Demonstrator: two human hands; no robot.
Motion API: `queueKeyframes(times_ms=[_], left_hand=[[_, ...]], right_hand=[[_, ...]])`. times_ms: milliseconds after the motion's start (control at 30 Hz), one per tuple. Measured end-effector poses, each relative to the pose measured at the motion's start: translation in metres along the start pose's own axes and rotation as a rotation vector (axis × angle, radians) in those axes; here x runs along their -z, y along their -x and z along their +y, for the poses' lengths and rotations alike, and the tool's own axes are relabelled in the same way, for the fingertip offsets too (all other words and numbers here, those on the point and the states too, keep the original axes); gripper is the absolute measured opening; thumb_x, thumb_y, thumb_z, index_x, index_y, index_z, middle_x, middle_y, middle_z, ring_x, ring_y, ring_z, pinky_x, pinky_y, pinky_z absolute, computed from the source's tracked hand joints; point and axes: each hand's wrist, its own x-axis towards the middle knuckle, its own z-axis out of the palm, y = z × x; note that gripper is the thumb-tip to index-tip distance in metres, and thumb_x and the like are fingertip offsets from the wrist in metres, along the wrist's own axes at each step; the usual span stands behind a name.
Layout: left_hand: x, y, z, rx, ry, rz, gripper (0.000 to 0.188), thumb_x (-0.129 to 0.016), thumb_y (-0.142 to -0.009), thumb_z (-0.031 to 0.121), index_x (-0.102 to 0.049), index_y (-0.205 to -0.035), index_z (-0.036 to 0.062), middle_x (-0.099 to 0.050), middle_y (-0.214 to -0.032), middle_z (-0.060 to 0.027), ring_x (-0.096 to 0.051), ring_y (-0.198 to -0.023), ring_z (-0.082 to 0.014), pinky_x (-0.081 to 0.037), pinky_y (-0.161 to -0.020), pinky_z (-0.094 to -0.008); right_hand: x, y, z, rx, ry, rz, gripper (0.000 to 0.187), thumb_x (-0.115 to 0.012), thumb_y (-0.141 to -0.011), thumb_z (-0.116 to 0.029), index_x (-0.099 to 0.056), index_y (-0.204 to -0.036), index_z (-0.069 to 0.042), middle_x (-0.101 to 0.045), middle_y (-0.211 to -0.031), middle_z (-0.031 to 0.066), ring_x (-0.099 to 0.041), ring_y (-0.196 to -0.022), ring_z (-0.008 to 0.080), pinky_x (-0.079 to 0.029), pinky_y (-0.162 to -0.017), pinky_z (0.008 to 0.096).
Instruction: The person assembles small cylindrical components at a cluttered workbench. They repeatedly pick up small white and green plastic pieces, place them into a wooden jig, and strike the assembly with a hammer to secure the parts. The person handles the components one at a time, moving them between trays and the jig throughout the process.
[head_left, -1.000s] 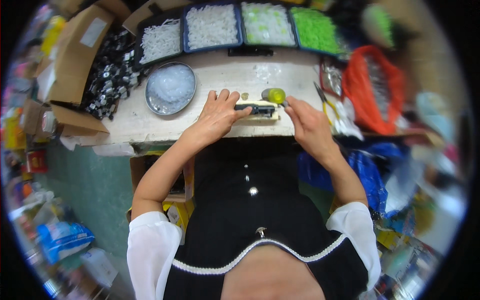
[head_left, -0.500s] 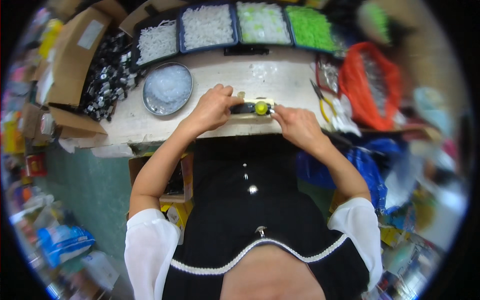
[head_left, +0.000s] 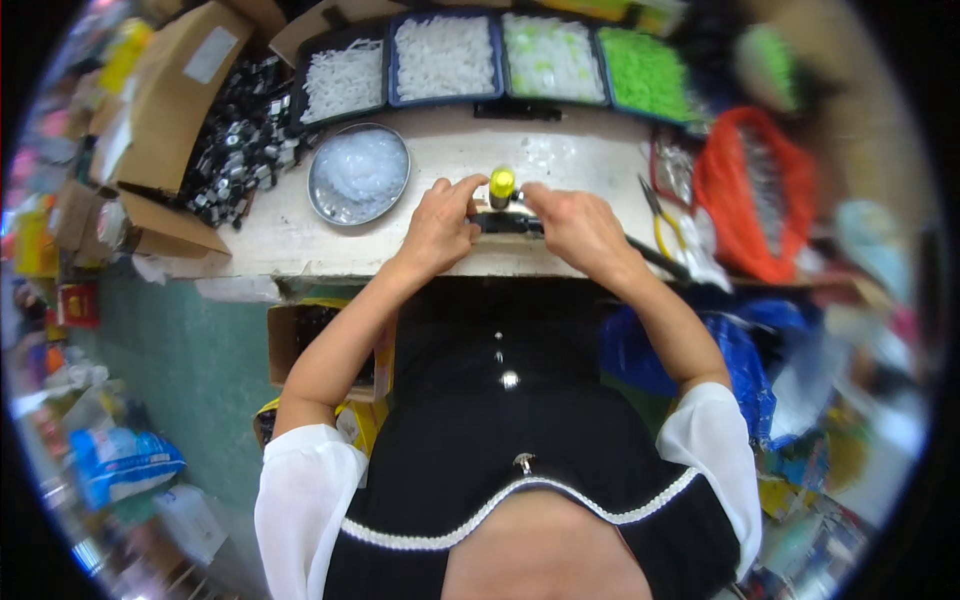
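My left hand and my right hand meet over a small black part at the near edge of the white worktable. Both hands pinch this black part from either side. A small yellow cap-shaped piece sits on top of it, between my fingertips. How the yellow piece joins the black part is hidden by my fingers.
A round metal dish of clear pieces lies left of my hands. Trays of white and green parts line the far edge. Cardboard boxes and loose black parts are at left; yellow-handled pliers and an orange bag at right.
My hands have drawn together around the black part and lifted slightly toward the table's middle. The yellow piece now stands upright on top between my fingertips.
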Motion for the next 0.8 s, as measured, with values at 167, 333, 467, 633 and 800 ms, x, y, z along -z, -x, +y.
queueKeyframes(times_ms=[167, 333, 467, 633, 800], left_hand=[[-0.019, 0.019, -0.013, -0.101, -0.004, 0.286, 0.061, -0.070, -0.062, 0.001, -0.048, -0.119, 0.0063, -0.054, -0.098, -0.0087, -0.048, -0.093, -0.0263, -0.034, -0.080, -0.0367], [-0.014, 0.039, -0.011, -0.077, -0.060, 0.441, 0.068, -0.072, -0.063, 0.005, -0.043, -0.125, 0.0064, -0.044, -0.115, -0.0138, -0.042, -0.104, -0.0306, -0.031, -0.088, -0.0403], [-0.010, 0.049, -0.008, -0.039, -0.051, 0.435, 0.067, -0.072, -0.062, 0.001, -0.043, -0.122, 0.0023, -0.048, -0.114, -0.0149, -0.043, -0.106, -0.0315, -0.031, -0.093, -0.0401], [-0.004, 0.051, -0.013, -0.030, 0.024, 0.391, 0.069, -0.070, -0.063, 0.002, -0.042, -0.126, 0.0058, -0.048, -0.113, -0.0130, -0.044, -0.105, -0.0294, -0.031, -0.091, -0.0400], [-0.004, 0.037, -0.001, -0.093, -0.016, 0.267, 0.064, -0.069, -0.064, 0.000, -0.046, -0.123, 0.0060, -0.055, -0.103, -0.0087, -0.048, -0.102, -0.0255, -0.030, -0.089, -0.0387]], right_hand=[[-0.012, -0.013, 0.000, -0.032, 0.120, -0.182, 0.014, -0.049, -0.087, -0.013, -0.055, -0.098, -0.009, -0.059, -0.070, 0.0219, -0.058, -0.067, 0.0412, -0.043, -0.058, 0.0477], [-0.008, -0.020, -0.009, 0.018, -0.023, -0.006, 0.012, -0.049, -0.087, -0.017, -0.055, -0.091, -0.009, -0.059, -0.068, 0.0221, -0.058, -0.066, 0.0411, -0.044, -0.058, 0.0487], [-0.023, -0.022, -0.015, 0.002, 0.140, -0.203, 0.014, -0.051, -0.086, -0.016, -0.057, -0.096, -0.009, -0.060, -0.068, 0.0192, -0.058, -0.065, 0.0398, -0.044, -0.056, 0.0470], [-0.014, -0.005, -0.021, 0.049, -0.044, -0.018, 0.016, -0.052, -0.086, -0.018, -0.058, -0.097, -0.009, -0.061, -0.070, 0.0173, -0.060, -0.065, 0.0368, -0.045, -0.056, 0.0456], [-0.019, 0.019, 0.003, 0.087, 0.092, -0.036, 0.017, -0.051, -0.087, -0.017, -0.057, -0.100, -0.008, -0.063, -0.074, 0.0151, -0.060, -0.064, 0.0347, -0.046, -0.055, 0.0441]])
